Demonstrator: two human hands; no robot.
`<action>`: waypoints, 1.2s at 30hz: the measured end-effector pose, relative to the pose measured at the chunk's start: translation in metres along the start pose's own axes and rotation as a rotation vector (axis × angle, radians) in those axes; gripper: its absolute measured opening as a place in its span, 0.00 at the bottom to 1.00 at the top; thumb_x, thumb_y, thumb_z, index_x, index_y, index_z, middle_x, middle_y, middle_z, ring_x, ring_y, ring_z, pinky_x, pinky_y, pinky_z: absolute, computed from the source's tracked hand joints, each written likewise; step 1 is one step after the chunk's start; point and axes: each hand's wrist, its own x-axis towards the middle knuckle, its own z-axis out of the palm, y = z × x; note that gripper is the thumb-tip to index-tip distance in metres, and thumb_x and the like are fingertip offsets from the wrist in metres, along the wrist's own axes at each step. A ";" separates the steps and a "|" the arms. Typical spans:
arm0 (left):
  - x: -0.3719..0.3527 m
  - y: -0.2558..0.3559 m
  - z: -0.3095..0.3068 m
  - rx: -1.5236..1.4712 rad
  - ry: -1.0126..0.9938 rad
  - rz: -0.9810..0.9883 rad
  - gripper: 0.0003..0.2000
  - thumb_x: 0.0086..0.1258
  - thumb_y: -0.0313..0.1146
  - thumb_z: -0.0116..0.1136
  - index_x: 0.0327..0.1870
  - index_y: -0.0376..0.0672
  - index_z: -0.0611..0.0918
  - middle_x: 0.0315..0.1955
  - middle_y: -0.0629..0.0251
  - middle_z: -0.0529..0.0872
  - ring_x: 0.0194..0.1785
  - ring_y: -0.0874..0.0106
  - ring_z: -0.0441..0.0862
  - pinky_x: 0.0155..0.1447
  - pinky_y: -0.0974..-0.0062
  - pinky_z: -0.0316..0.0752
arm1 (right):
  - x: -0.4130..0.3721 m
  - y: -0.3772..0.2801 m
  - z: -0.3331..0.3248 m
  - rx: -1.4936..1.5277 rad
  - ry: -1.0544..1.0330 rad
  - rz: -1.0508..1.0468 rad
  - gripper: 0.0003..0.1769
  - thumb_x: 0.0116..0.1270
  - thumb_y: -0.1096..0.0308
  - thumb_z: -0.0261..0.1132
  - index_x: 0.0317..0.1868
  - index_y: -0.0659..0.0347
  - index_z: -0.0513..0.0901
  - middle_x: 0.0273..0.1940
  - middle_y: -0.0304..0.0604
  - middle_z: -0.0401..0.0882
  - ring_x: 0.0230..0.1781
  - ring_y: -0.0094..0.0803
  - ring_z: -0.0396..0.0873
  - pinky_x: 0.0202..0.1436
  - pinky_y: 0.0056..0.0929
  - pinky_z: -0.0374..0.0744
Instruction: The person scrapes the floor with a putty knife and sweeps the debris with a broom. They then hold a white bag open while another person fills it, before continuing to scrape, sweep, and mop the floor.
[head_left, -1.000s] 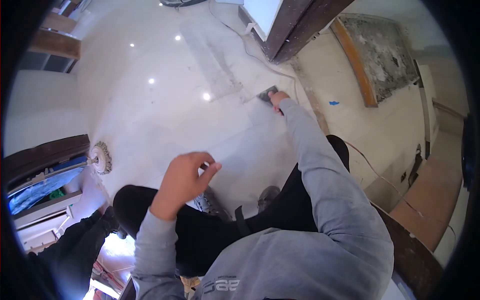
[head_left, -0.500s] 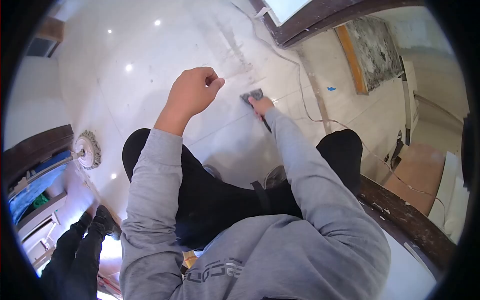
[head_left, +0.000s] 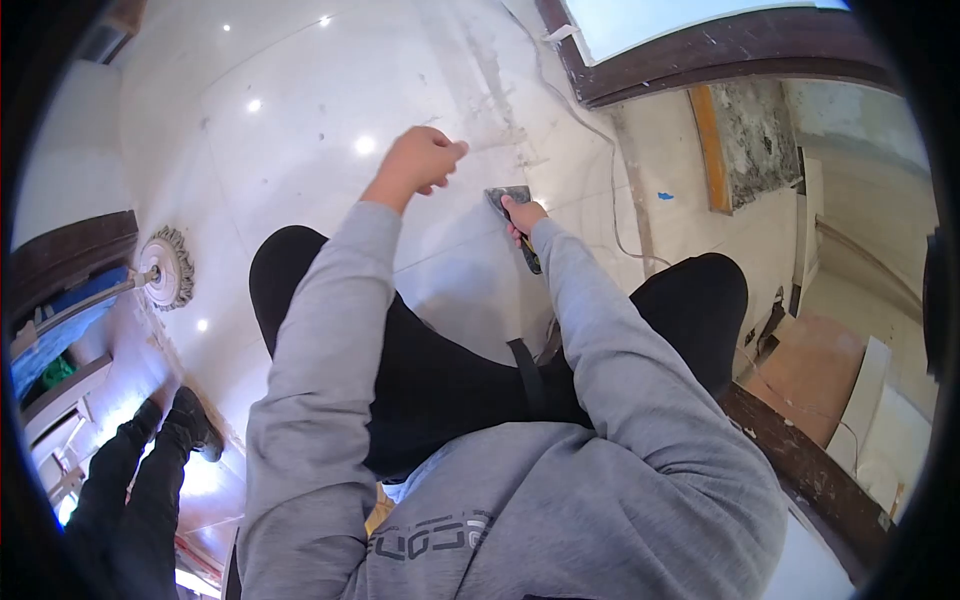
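Observation:
A scraper with a wide grey blade (head_left: pixel 508 193) and a black and yellow handle is gripped in my right hand (head_left: pixel 524 217). Its blade lies against the pale tiled floor (head_left: pixel 460 270) in front of my knees. My left hand (head_left: pixel 418 163) hovers over the floor to the left of the scraper, its fingers curled in and its thumb pointing right. Nothing shows in that hand. Dark smudges (head_left: pixel 490 95) mark the tiles beyond the blade.
A thin cable (head_left: pixel 612 170) crosses the floor on the right, near a blue scrap (head_left: pixel 665 196). Further right leans a stained board (head_left: pixel 757 140) with an orange edge. A round mop head (head_left: pixel 168 268) lies at left; another person's legs (head_left: pixel 150 470) stand at lower left.
My left hand has shifted a little to the right, and its fingers now point more toward the scraper. The scraper has turned slightly, showing more of its handle. The view has shifted a little.

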 end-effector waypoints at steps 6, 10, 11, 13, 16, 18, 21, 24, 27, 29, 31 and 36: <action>0.035 -0.054 0.132 -0.424 -0.008 -0.512 0.22 0.64 0.48 0.60 0.29 0.31 0.82 0.25 0.54 0.83 0.27 0.63 0.85 0.24 0.65 0.80 | 0.007 -0.002 -0.008 -0.076 -0.064 -0.078 0.31 0.69 0.46 0.59 0.27 0.72 0.77 0.20 0.50 0.78 0.13 0.35 0.74 0.15 0.39 0.74; 0.039 -0.068 0.211 -0.653 0.038 -0.601 0.24 0.63 0.50 0.62 0.29 0.30 0.82 0.23 0.55 0.83 0.24 0.64 0.83 0.21 0.66 0.76 | 0.058 0.028 -0.008 -0.199 0.000 -0.200 0.31 0.68 0.48 0.58 0.36 0.78 0.81 0.25 0.55 0.82 0.25 0.44 0.83 0.29 0.40 0.81; 0.041 -0.067 0.220 -0.737 0.061 -0.594 0.24 0.62 0.50 0.63 0.29 0.30 0.82 0.23 0.56 0.83 0.23 0.65 0.82 0.21 0.66 0.75 | 0.026 0.010 -0.014 -0.180 0.064 -0.161 0.32 0.68 0.49 0.57 0.42 0.80 0.81 0.31 0.60 0.83 0.32 0.46 0.85 0.36 0.39 0.82; 0.049 -0.066 0.237 -0.827 0.180 -0.597 0.23 0.62 0.48 0.64 0.29 0.30 0.82 0.22 0.57 0.82 0.19 0.68 0.77 0.19 0.67 0.69 | 0.051 0.023 -0.013 -0.045 -0.012 -0.152 0.31 0.69 0.50 0.56 0.41 0.79 0.80 0.30 0.59 0.83 0.29 0.45 0.84 0.33 0.40 0.81; 0.041 -0.047 0.233 -1.014 0.270 -0.636 0.20 0.62 0.45 0.64 0.29 0.31 0.82 0.22 0.58 0.82 0.17 0.70 0.76 0.17 0.68 0.67 | 0.045 0.019 -0.023 0.286 -0.223 -0.075 0.28 0.72 0.52 0.54 0.40 0.77 0.78 0.28 0.56 0.82 0.24 0.43 0.82 0.26 0.41 0.80; 0.046 -0.052 0.238 -1.007 0.291 -0.655 0.18 0.61 0.43 0.65 0.29 0.32 0.81 0.22 0.58 0.82 0.17 0.70 0.76 0.16 0.69 0.67 | 0.046 0.016 -0.024 0.460 -0.374 -0.016 0.26 0.73 0.53 0.53 0.39 0.75 0.77 0.26 0.54 0.81 0.21 0.42 0.81 0.21 0.40 0.79; 0.056 -0.059 0.237 -0.945 0.336 -0.640 0.16 0.60 0.40 0.65 0.29 0.32 0.81 0.22 0.58 0.82 0.17 0.70 0.76 0.16 0.70 0.67 | 0.044 0.008 -0.022 0.546 -0.272 -0.030 0.23 0.74 0.55 0.52 0.38 0.72 0.74 0.23 0.50 0.78 0.16 0.39 0.78 0.15 0.38 0.75; 0.054 -0.059 0.231 -0.869 0.359 -0.617 0.15 0.60 0.39 0.65 0.29 0.32 0.81 0.22 0.57 0.83 0.18 0.69 0.78 0.18 0.70 0.70 | 0.040 0.005 -0.024 0.339 -0.259 -0.016 0.23 0.74 0.55 0.52 0.38 0.73 0.75 0.23 0.51 0.78 0.15 0.39 0.77 0.14 0.37 0.74; 0.054 -0.064 0.236 -0.823 0.443 -0.595 0.16 0.60 0.40 0.65 0.30 0.30 0.81 0.23 0.55 0.84 0.19 0.68 0.79 0.19 0.69 0.72 | 0.038 0.001 -0.017 0.252 -0.244 -0.020 0.23 0.74 0.55 0.51 0.36 0.72 0.76 0.23 0.51 0.78 0.14 0.39 0.77 0.13 0.37 0.73; 0.053 -0.065 0.232 -0.803 0.531 -0.570 0.17 0.60 0.40 0.65 0.30 0.29 0.81 0.24 0.54 0.84 0.19 0.67 0.80 0.20 0.69 0.72 | 0.034 0.000 -0.007 0.263 -0.212 -0.007 0.23 0.76 0.54 0.49 0.38 0.69 0.76 0.23 0.47 0.78 0.13 0.36 0.74 0.13 0.34 0.71; 0.045 -0.055 0.217 -0.733 0.386 -0.654 0.18 0.61 0.41 0.63 0.30 0.29 0.81 0.25 0.52 0.85 0.20 0.65 0.81 0.21 0.68 0.74 | 0.054 0.010 0.004 0.170 -0.099 -0.053 0.25 0.74 0.53 0.50 0.39 0.72 0.78 0.27 0.53 0.80 0.19 0.41 0.78 0.18 0.39 0.75; 0.042 -0.046 0.219 -0.848 0.332 -0.702 0.20 0.63 0.44 0.61 0.33 0.28 0.82 0.27 0.51 0.85 0.21 0.65 0.81 0.21 0.67 0.75 | 0.072 0.020 0.006 -0.084 0.119 -0.169 0.29 0.72 0.51 0.51 0.42 0.76 0.81 0.37 0.63 0.83 0.36 0.50 0.84 0.36 0.44 0.80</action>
